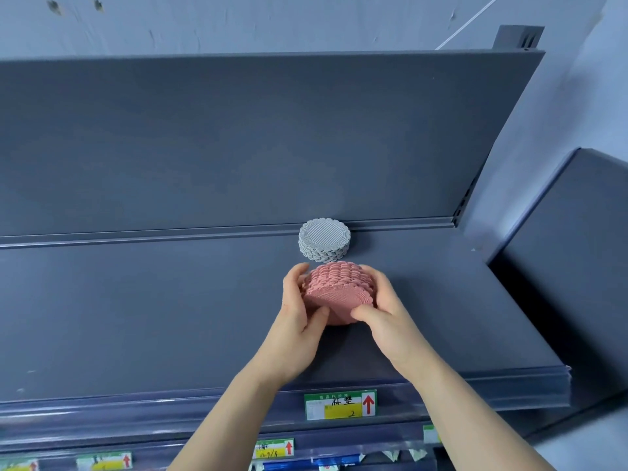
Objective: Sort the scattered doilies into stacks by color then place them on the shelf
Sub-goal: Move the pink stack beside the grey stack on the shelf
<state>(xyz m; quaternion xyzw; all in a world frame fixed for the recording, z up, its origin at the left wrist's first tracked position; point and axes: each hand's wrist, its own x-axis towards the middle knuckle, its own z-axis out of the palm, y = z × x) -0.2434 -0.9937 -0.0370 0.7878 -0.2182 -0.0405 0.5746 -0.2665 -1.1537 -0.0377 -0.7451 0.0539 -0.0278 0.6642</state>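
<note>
Grey shelf (170, 317): grey stack (324, 240) sits at back. Left hand (299, 314) and right hand (380, 311) clasp pink stack (334, 294), tilted, likely keeping it together for setting down.

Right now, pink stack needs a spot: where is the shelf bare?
Bare: the shelf left of both stacks, and right of them to its end. Crowded: mid-shelf, grey stack at the back, pink stack before it in left hand and right hand.

On the near front edge of the shelf (170, 317), a green-and-yellow label (341, 404) bears handwritten characters, a 2 and a red up-arrow; lower labels (273, 448) are illegible beyond red arrows.
</note>
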